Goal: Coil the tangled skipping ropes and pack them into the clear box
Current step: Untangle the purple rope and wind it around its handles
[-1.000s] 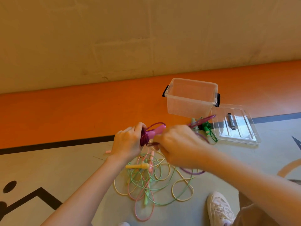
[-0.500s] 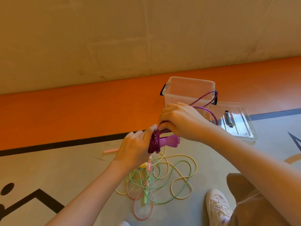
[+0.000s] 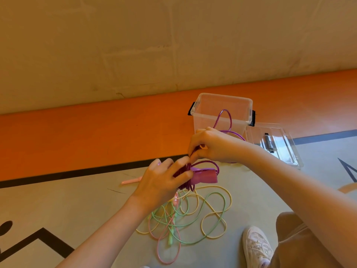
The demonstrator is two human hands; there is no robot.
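My left hand [image 3: 164,179] grips the purple skipping rope's coil and its purple handle [image 3: 204,177] in front of me. Just above it, my right hand [image 3: 210,146] pinches the loose end of the purple rope [image 3: 225,120], which loops up before the clear box [image 3: 222,113]. The open box stands on the orange floor strip behind my hands. Below my hands a tangle of yellow, green and pink ropes [image 3: 193,213] lies on the grey floor.
The box's clear lid [image 3: 276,146] lies flat to the right of the box. A pink handle [image 3: 131,180] lies left of my left hand. My white shoe [image 3: 257,246] and knee are at the lower right. A wall rises behind.
My right hand swung from beside the coil up toward the box, carrying the purple rope in another turn. The coil in my left hand dropped lower and the handle tilted right.
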